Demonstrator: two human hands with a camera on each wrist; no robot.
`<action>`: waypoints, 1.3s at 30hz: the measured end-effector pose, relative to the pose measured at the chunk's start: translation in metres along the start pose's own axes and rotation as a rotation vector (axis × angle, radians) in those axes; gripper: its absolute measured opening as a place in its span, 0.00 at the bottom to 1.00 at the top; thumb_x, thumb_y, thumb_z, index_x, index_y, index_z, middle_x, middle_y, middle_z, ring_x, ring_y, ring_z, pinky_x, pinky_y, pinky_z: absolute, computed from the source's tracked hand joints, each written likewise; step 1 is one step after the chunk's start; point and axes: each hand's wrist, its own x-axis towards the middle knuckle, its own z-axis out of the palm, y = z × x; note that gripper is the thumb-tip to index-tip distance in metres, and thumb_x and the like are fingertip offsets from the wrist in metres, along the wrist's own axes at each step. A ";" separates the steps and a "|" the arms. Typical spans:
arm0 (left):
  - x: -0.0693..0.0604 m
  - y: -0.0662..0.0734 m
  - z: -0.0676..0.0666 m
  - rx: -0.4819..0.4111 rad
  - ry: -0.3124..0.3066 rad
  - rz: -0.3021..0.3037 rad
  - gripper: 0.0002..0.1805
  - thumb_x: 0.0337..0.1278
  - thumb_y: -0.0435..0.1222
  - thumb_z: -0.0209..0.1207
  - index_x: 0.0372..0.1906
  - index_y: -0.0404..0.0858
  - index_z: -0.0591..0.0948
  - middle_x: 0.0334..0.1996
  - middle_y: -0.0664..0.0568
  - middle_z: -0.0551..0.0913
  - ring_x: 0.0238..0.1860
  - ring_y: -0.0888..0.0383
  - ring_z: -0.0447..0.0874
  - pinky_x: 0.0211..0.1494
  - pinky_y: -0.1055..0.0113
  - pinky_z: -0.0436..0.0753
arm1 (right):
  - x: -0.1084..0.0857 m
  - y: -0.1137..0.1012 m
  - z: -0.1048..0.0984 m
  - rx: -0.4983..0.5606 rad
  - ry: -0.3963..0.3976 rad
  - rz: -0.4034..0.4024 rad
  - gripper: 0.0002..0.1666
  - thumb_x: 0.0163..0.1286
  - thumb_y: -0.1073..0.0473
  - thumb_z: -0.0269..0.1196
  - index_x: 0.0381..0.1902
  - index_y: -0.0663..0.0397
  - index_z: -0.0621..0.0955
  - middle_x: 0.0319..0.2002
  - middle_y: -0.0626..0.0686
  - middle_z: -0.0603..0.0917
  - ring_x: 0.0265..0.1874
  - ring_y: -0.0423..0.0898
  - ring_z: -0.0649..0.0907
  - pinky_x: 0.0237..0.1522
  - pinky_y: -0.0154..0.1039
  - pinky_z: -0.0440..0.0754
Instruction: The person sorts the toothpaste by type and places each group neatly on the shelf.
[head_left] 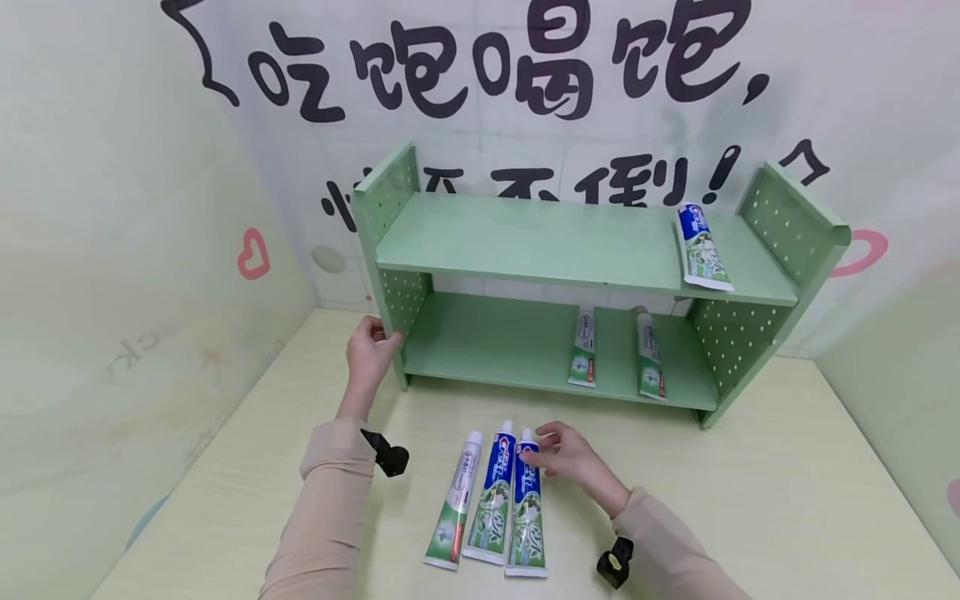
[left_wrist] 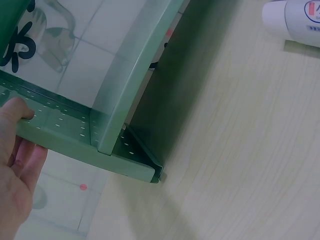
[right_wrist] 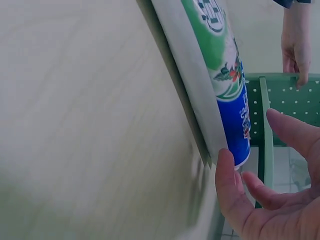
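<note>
My left hand (head_left: pixel 370 350) holds the left side panel of a green two-tier shelf (head_left: pixel 525 242); in the left wrist view the thumb lies inside the panel and the fingers outside. My right hand (head_left: pixel 573 456) is at the cap end of a blue-and-green toothpaste tube (head_left: pixel 528 521), the rightmost of three on the table. In the right wrist view its thumb and fingers are spread, and one fingertip is at that tube (right_wrist: pixel 220 65); contact is unclear. Left of it lie a matching toothpaste tube (head_left: pixel 491 508) and a white-and-green toothpaste tube (head_left: pixel 455 504).
On the upper tier, at the right, lies a blue-and-green toothpaste tube (head_left: pixel 703 250). Two white-and-green tubes, one left (head_left: pixel 583 348) and one right (head_left: pixel 649 357), lie on the lower tier. A wall with large black lettering (head_left: pixel 420 71) stands behind the shelf.
</note>
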 end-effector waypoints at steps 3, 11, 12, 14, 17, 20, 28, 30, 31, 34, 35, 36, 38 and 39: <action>0.001 0.000 0.000 -0.007 -0.001 0.000 0.18 0.55 0.35 0.54 0.48 0.31 0.70 0.46 0.38 0.78 0.49 0.47 0.78 0.50 0.59 0.80 | -0.002 0.001 0.003 -0.025 -0.013 -0.003 0.33 0.51 0.59 0.68 0.53 0.67 0.70 0.43 0.61 0.76 0.36 0.48 0.78 0.32 0.38 0.82; 0.001 0.000 0.001 -0.015 -0.002 -0.002 0.18 0.54 0.36 0.55 0.48 0.31 0.71 0.45 0.39 0.77 0.48 0.48 0.77 0.50 0.59 0.79 | -0.004 0.007 0.012 -0.076 -0.035 0.003 0.39 0.51 0.59 0.68 0.56 0.70 0.66 0.37 0.58 0.76 0.29 0.45 0.77 0.28 0.36 0.80; 0.001 -0.001 0.001 -0.017 -0.003 -0.004 0.17 0.54 0.36 0.55 0.48 0.31 0.71 0.45 0.39 0.77 0.48 0.48 0.77 0.50 0.59 0.79 | -0.005 0.007 0.013 -0.084 -0.033 0.006 0.39 0.51 0.59 0.68 0.56 0.71 0.65 0.36 0.58 0.76 0.28 0.45 0.77 0.28 0.35 0.80; 0.001 -0.001 0.000 -0.018 -0.005 -0.008 0.18 0.54 0.36 0.55 0.48 0.31 0.71 0.46 0.39 0.77 0.48 0.48 0.77 0.51 0.59 0.79 | -0.005 0.007 0.016 -0.095 -0.032 0.020 0.38 0.52 0.58 0.68 0.55 0.72 0.66 0.34 0.56 0.75 0.25 0.44 0.76 0.26 0.35 0.79; 0.000 0.000 -0.001 -0.014 -0.002 -0.012 0.18 0.54 0.36 0.55 0.48 0.31 0.71 0.46 0.39 0.77 0.49 0.48 0.77 0.51 0.59 0.79 | -0.007 0.006 0.019 -0.103 -0.034 0.036 0.33 0.54 0.57 0.67 0.51 0.72 0.67 0.31 0.56 0.75 0.23 0.43 0.76 0.24 0.34 0.79; 0.000 0.000 -0.001 -0.011 0.004 -0.010 0.18 0.54 0.36 0.55 0.48 0.31 0.71 0.45 0.39 0.77 0.49 0.48 0.77 0.51 0.59 0.79 | -0.008 0.005 0.020 -0.109 -0.045 0.044 0.28 0.55 0.56 0.66 0.46 0.70 0.69 0.30 0.56 0.77 0.21 0.43 0.77 0.22 0.34 0.80; 0.001 0.000 0.001 -0.004 -0.001 -0.004 0.18 0.55 0.36 0.55 0.48 0.31 0.70 0.46 0.38 0.77 0.49 0.47 0.77 0.51 0.58 0.79 | -0.009 0.007 0.022 -0.154 -0.066 0.034 0.26 0.54 0.56 0.66 0.41 0.67 0.69 0.29 0.56 0.77 0.19 0.43 0.75 0.20 0.34 0.78; 0.001 0.000 0.001 -0.002 0.001 -0.005 0.17 0.54 0.36 0.55 0.48 0.31 0.71 0.46 0.38 0.78 0.49 0.47 0.77 0.51 0.58 0.79 | -0.009 0.007 0.021 -0.155 -0.066 0.030 0.26 0.54 0.57 0.66 0.42 0.68 0.68 0.30 0.56 0.77 0.20 0.43 0.76 0.20 0.34 0.79; 0.001 0.000 0.001 -0.002 0.002 -0.004 0.17 0.54 0.36 0.55 0.48 0.31 0.71 0.45 0.38 0.78 0.49 0.47 0.77 0.51 0.58 0.79 | -0.009 0.006 0.021 -0.156 -0.065 0.030 0.26 0.54 0.57 0.66 0.42 0.68 0.68 0.30 0.57 0.77 0.20 0.44 0.76 0.20 0.34 0.79; 0.002 0.001 0.001 -0.001 0.002 0.000 0.18 0.54 0.36 0.55 0.48 0.31 0.71 0.45 0.38 0.78 0.49 0.47 0.77 0.51 0.58 0.79 | -0.009 0.005 0.021 -0.162 -0.065 0.029 0.27 0.54 0.58 0.66 0.44 0.70 0.67 0.32 0.58 0.77 0.21 0.44 0.77 0.20 0.34 0.79; 0.002 0.001 0.001 -0.001 0.002 0.000 0.18 0.54 0.36 0.55 0.48 0.31 0.71 0.45 0.38 0.78 0.49 0.47 0.77 0.51 0.58 0.79 | -0.009 0.004 0.021 -0.167 -0.066 0.029 0.29 0.54 0.58 0.66 0.45 0.71 0.67 0.32 0.58 0.78 0.20 0.44 0.77 0.20 0.34 0.79; 0.001 0.001 0.001 -0.003 0.002 -0.001 0.18 0.54 0.36 0.55 0.48 0.31 0.71 0.45 0.38 0.78 0.49 0.47 0.77 0.51 0.57 0.79 | -0.010 0.004 0.022 -0.168 -0.070 0.028 0.30 0.55 0.58 0.66 0.46 0.72 0.66 0.32 0.59 0.77 0.20 0.44 0.77 0.21 0.35 0.80; 0.001 0.001 0.001 -0.005 0.000 -0.003 0.18 0.54 0.36 0.55 0.48 0.31 0.71 0.46 0.38 0.78 0.49 0.47 0.77 0.51 0.58 0.79 | -0.010 0.003 0.022 -0.173 -0.077 0.023 0.32 0.55 0.58 0.65 0.49 0.74 0.65 0.32 0.60 0.77 0.20 0.45 0.78 0.20 0.35 0.80; 0.001 0.001 0.000 -0.005 -0.001 -0.006 0.18 0.54 0.36 0.55 0.48 0.31 0.71 0.46 0.38 0.78 0.49 0.47 0.77 0.51 0.58 0.79 | -0.010 0.003 0.023 -0.176 -0.080 0.020 0.34 0.55 0.58 0.65 0.50 0.75 0.64 0.33 0.60 0.77 0.20 0.45 0.78 0.20 0.35 0.80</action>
